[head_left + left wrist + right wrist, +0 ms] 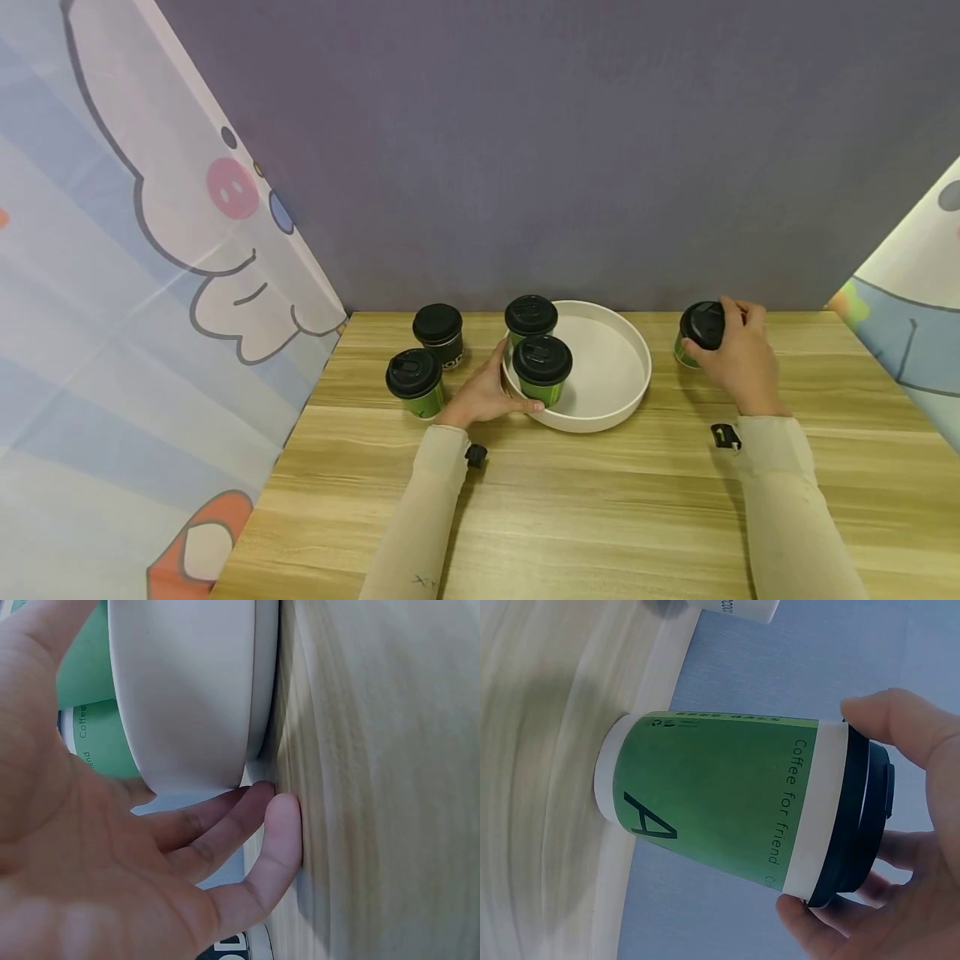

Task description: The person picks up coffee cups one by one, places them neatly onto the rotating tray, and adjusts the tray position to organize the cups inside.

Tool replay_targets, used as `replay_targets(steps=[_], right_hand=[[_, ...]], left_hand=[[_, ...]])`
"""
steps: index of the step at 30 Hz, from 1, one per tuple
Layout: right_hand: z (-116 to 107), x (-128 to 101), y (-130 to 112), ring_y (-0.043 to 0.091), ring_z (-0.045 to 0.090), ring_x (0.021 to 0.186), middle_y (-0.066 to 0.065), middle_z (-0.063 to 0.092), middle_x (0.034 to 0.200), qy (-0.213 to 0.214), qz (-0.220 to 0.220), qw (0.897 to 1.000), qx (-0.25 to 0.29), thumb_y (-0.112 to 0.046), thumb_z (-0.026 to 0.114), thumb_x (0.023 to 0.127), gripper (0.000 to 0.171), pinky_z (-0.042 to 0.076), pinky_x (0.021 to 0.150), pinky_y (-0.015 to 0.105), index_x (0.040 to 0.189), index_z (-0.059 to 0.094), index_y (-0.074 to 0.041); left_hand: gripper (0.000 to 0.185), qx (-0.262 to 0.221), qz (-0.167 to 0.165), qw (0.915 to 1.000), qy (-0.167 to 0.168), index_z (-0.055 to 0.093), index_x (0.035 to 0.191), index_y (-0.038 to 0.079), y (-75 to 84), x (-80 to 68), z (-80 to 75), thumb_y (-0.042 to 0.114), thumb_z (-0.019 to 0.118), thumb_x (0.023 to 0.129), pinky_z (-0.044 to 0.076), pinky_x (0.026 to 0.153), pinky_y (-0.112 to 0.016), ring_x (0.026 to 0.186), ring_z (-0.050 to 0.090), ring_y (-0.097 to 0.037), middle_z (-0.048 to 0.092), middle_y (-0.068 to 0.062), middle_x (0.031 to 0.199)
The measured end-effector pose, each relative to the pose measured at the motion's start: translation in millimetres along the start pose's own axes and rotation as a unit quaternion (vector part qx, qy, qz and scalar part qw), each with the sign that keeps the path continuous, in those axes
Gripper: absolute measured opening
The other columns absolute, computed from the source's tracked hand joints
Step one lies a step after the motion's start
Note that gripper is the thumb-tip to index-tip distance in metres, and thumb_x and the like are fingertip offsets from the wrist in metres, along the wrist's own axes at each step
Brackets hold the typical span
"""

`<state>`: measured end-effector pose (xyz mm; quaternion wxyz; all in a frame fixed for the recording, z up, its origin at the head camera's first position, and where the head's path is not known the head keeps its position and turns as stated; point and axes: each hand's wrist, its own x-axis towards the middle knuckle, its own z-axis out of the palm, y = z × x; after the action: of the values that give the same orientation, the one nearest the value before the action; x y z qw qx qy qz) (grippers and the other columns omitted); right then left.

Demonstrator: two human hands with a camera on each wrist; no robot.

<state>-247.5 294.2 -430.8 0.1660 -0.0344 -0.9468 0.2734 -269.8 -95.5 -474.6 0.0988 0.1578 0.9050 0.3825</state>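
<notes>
**Hands on tray and cup**

The left hand [483,393] cups the white round tray [626,392] at its left rim, fingers relaxed. The right hand [738,354], fingers curled, grips a green coffee cup [720,817] by its black lid, right of the tray on the wooden table [600,500].

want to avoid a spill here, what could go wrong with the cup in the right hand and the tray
The right hand grips the green cup mainly by its black lid; if the lid pops off, the cup may drop. The white tray already holds two cups on its left side, so the incoming cup might knock them. The left hand only touches the tray's rim; it could slide.
</notes>
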Motion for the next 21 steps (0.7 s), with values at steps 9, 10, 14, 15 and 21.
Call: replay_targets(steps=[9,10,14,15,21], right_hand=[[0.2,-0.5,-1.4,0.066,0.037,0.127,0.041,0.027,0.154,-0.001,-0.014,1.000,0.003,-0.021,0.081,0.087,0.095,0.038,0.094,0.078,0.159,0.024,0.003],[0.3,-0.5,-1.0,0.066,0.037,0.127,0.041,0.028,0.153,-0.001,-0.015,1.000,0.002,-0.021,0.081,0.087,0.095,0.038,0.094,0.079,0.159,0.025,0.002],[0.9,-0.1,1.0,0.068,0.038,0.123,0.042,0.027,0.153,-0.003,-0.011,1.000,0.000,-0.023,0.081,0.087,0.096,0.038,0.090,0.079,0.160,0.023,0.002],[0.9,0.1,1.3,0.069,0.038,0.122,0.042,0.026,0.153,-0.004,-0.009,1.000,0.000,-0.024,0.081,0.088,0.096,0.038,0.089,0.079,0.160,0.023,0.001],[1.0,-0.3,-1.0,0.068,0.040,0.121,0.042,0.028,0.151,0.001,-0.002,1.000,0.006,-0.025,0.079,0.089,0.095,0.040,0.089,0.078,0.160,0.022,0.001]], left_hand=[[0.135,-0.027,-0.011,0.9995,-0.009,0.001,0.167,0.023,-2.2,-2.6,-3.4,0.050,0.092,0.071,0.030,0.123,-0.053,0.153,0.032,-0.033,0.028,-0.015,0.168],[0.134,-0.027,-0.015,0.9995,-0.011,0.000,0.167,0.024,-2.3,-2.8,-4.1,0.050,0.092,0.072,0.029,0.124,-0.052,0.153,0.032,-0.033,0.028,-0.016,0.168],[0.133,-0.027,-0.025,0.9992,-0.018,0.000,0.167,0.024,-2.1,-3.5,-6.1,0.050,0.091,0.073,0.029,0.124,-0.052,0.153,0.032,-0.034,0.029,-0.016,0.168],[0.132,-0.029,-0.025,0.9991,-0.019,0.001,0.167,0.023,-2.2,-3.4,-6.3,0.050,0.091,0.073,0.028,0.124,-0.052,0.153,0.033,-0.034,0.029,-0.016,0.167],[0.130,-0.029,-0.027,0.9990,-0.020,0.002,0.167,0.019,-3.0,-3.4,-7.4,0.049,0.090,0.075,0.030,0.124,-0.051,0.149,0.040,-0.031,0.042,-0.017,0.161]])
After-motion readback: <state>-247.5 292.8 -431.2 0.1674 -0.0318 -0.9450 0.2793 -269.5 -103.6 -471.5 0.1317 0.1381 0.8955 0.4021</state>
